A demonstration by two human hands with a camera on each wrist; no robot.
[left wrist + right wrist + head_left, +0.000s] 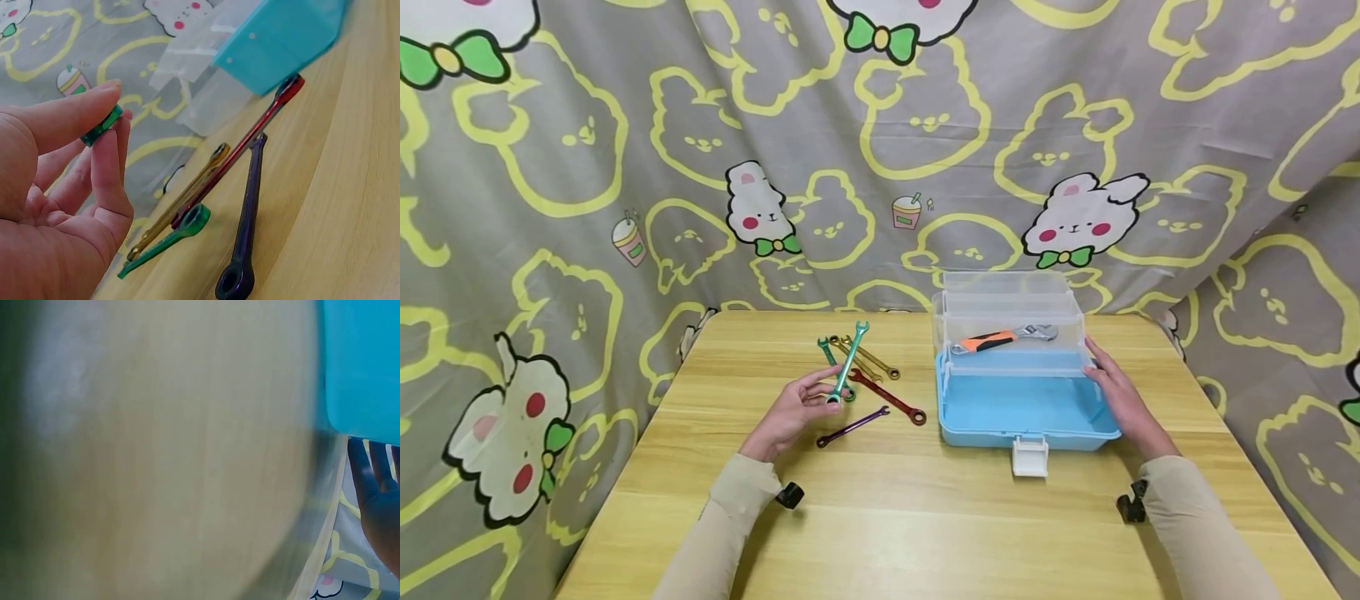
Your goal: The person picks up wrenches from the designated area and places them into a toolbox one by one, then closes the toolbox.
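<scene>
My left hand [786, 414] pinches a green combination wrench [852, 354] by its near end, between thumb and fingers. It is held up at a slant over the other wrenches. Beneath it lie a second green wrench [169, 240], gold wrenches [882, 364], a red wrench [891, 398] and a purple wrench [853, 427]. To the right stands an opened blue toolbox [985, 439] with clear trays raised at the back. My right hand [1120, 398] rests against its right side, fingers extended; in the right wrist view their tips are at the blue wall.
An adjustable wrench [1000, 340] with an orange and black handle lies in a clear tray [1022, 363]. The toolbox's white latch [1030, 458] hangs down in front. A patterned curtain [850, 208] borders the wooden table [910, 533] behind.
</scene>
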